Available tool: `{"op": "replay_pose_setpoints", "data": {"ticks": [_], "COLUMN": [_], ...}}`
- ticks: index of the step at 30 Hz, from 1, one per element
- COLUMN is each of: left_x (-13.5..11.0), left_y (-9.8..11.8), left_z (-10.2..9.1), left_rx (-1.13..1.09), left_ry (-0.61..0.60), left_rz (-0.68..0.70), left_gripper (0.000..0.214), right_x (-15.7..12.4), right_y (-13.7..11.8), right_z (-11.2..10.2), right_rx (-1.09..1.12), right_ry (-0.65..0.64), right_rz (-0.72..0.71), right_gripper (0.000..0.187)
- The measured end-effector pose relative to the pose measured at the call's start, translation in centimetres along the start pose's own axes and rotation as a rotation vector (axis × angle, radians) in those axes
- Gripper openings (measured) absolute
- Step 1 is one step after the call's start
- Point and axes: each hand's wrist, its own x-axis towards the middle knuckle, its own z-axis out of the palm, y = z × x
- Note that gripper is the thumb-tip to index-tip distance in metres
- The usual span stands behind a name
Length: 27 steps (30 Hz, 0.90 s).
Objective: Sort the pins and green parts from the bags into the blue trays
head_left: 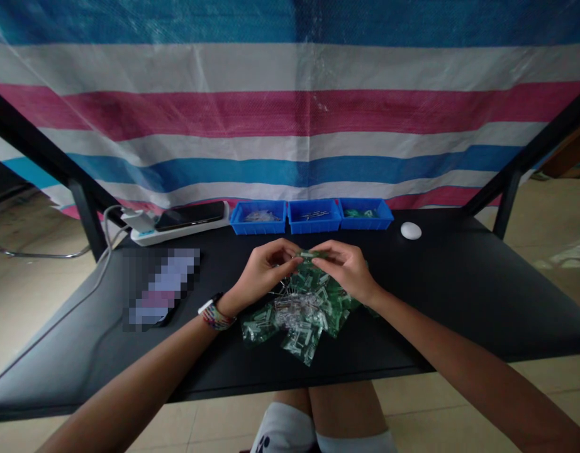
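Note:
My left hand [275,264] and my right hand [345,264] meet above a pile of small packets, thumbs and fingers pinched together. Between their fingertips is a small clear-and-green plastic packet [309,254], gripped at both ends. Below it lies a heap of similar green-tinted plastic packets [303,340] with small pale pieces inside. Thin metal pieces [284,288] stick out beside my left hand, partly hidden by it. What exactly the packets contain is too small to make out.
Three blue bins [313,220] with small parts stand along the back of the black table [460,302]. A white power strip [181,234] carries a dark phone [190,216]; its cable runs down the left side. A pixelated device [162,286] lies left, a white oval object [411,231] right.

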Motion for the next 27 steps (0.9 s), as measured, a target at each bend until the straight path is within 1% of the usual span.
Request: {"op": "replay_pose_setpoints", "data": {"ticks": [2, 3, 5, 7, 9, 11, 13, 14, 15, 16, 18, 20, 22, 23, 24, 26, 27], "left_x": [0.1, 0.1, 0.2, 0.3, 0.5, 0.7, 0.8, 0.8, 0.8, 0.8, 0.7, 0.7, 0.8, 0.8, 0.9, 1.1, 1.1], "left_y": [-0.2, -0.3, -0.6, -0.8, -1.1, -1.5, -1.8, -1.9, -2.0, -2.1, -2.1, -2.0, -1.9, -1.9, -1.9, -2.1, -2.2], "left_z": [-0.2, -0.3, -0.6, -1.0, -1.4, -1.7, -1.8, -1.8, -1.8, -1.7, -1.6, -1.6, -1.6, -1.6, -1.6, -1.8, -1.8], "left_rx": [0.081, 0.133, 0.279, 0.477, 0.654, 0.733, 0.746, 0.743, 0.738, 0.728, 0.693, 0.648, 0.593, 0.564, 0.535, 0.488, 0.473], "left_ry": [0.007, 0.02, 0.06, 0.086, 0.067, 0.036, 0.009, -0.007, -0.025, -0.042, -0.071, -0.082, -0.076, -0.067, -0.053, -0.028, -0.021], "left_rz": [0.031, 0.046, 0.089, 0.148, 0.193, 0.188, 0.161, 0.151, 0.147, 0.145, 0.143, 0.135, 0.119, 0.107, 0.094, 0.067, 0.055], "left_gripper": [0.026, 0.026, 0.025, 0.025, 0.03, 0.037, 0.042, 0.043, 0.044, 0.044, 0.043, 0.042, 0.041, 0.041, 0.04, 0.038, 0.037], "right_x": [0.1, 0.2, 0.6, 1.2, 2.2, 3.2, 4.2, 4.6, 4.9, 5.1, 5.2, 5.0, 4.6, 4.3, 4.1, 3.5, 3.3], "right_y": [-0.3, -0.4, -0.8, -0.9, -0.7, 0.0, 1.1, 1.8, 2.4, 3.0, 3.7, 3.8, 3.3, 2.9, 2.6, 2.2, 2.0], "right_z": [-0.2, -0.5, -1.8, -4.1, -7.0, -10.0, -12.3, -13.1, -13.6, -13.9, -13.7, -12.8, -11.6, -10.8, -10.0, -8.1, -7.2], "right_rx": [-0.057, -0.12, -0.308, -0.522, -0.68, -0.78, -0.876, -0.921, -0.958, -0.994, -1.039, -1.05, -1.037, -1.025, -1.008, -0.944, -0.917], "right_ry": [0.024, 0.045, 0.108, 0.177, 0.271, 0.427, 0.526, 0.536, 0.506, 0.449, 0.399, 0.426, 0.434, 0.399, 0.331, 0.153, 0.088], "right_rz": [-0.054, -0.107, -0.259, -0.427, -0.53, -0.557, -0.519, -0.469, -0.406, -0.338, -0.26, -0.271, -0.33, -0.356, -0.37, -0.356, -0.341], "right_gripper": [0.014, 0.014, 0.019, 0.029, 0.037, 0.041, 0.042, 0.043, 0.042, 0.041, 0.039, 0.039, 0.037, 0.034, 0.03, 0.022, 0.018]}}
